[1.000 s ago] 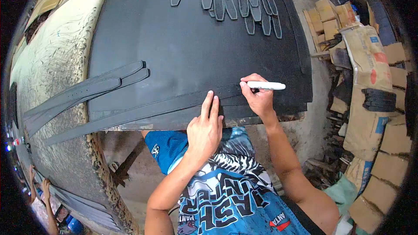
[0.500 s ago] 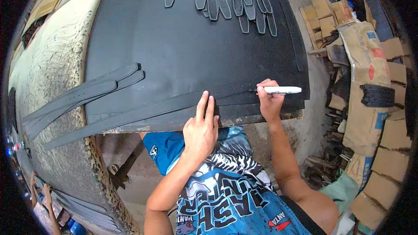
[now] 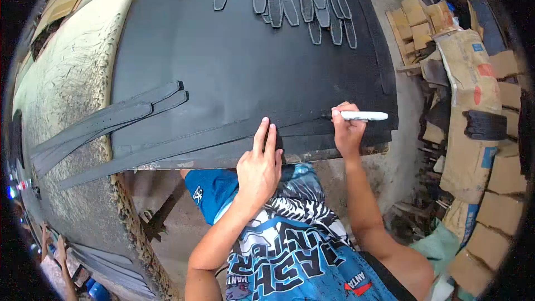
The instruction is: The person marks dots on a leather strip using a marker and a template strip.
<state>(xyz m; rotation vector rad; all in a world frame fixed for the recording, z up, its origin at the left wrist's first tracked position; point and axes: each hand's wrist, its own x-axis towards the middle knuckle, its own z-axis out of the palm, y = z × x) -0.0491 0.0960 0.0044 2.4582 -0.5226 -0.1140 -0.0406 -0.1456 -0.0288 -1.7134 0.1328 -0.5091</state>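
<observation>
A long black belt strap lies slantwise along the near edge of the black-topped table, its left end reaching over a second, pale surface. My left hand rests on the strap with index and middle fingers stretched out flat. Farther right, my right hand grips a white marker pen, held nearly level with its dark tip pointing left, close over the strap's right end. A row of small marks runs along the strap near that end.
Several belt straps fan out at the table's far side. More straps lie at the left, bridging onto the stained pale surface. Cardboard and boxes line the right floor. Another person's arms show at lower left.
The whole view has shifted very slightly. Both hands keep nearly the same places, with the left fingers on the strap and the marker pen at its right end.
</observation>
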